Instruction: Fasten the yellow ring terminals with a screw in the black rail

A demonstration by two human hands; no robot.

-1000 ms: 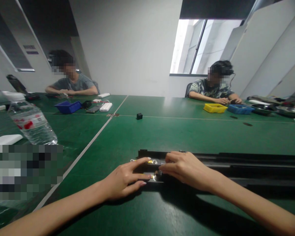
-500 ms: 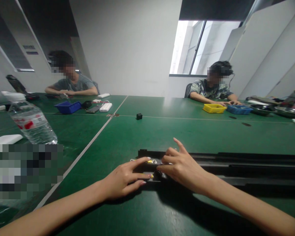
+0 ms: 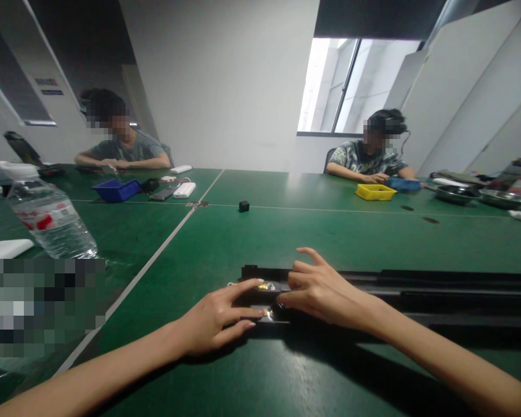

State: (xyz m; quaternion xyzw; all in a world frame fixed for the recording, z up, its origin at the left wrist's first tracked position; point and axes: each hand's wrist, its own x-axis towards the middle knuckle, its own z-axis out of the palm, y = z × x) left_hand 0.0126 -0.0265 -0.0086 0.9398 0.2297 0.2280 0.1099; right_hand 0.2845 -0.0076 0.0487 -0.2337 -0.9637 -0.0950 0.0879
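Note:
Long black metal rails (image 3: 443, 279) lie side by side on the green table, running off to the right. My left hand (image 3: 217, 317) has its fingers spread over their left ends, the tips touching there. Beside its index fingertip sits a small yellow and shiny metal part (image 3: 267, 286); a second yellow piece (image 3: 266, 313) shows by another fingertip. My right hand (image 3: 315, 289) is closed, thumb and index finger pinched at a small black round part (image 3: 278, 308) in the nearer rail. Its little finger sticks out. The fingers hide much of that part.
A tilted water bottle (image 3: 54, 217) is at left. Ahead are a small black cube (image 3: 244, 206), a dark blue tray (image 3: 116, 190), white power banks (image 3: 184, 190) and a yellow tray (image 3: 375, 192). Two people sit across the table; one handles a blue tray (image 3: 403, 184).
My right hand's fingers have shifted slightly and its raised finger is more bent. My left hand stays put. Across the table, the person at right has tilted the blue tray.

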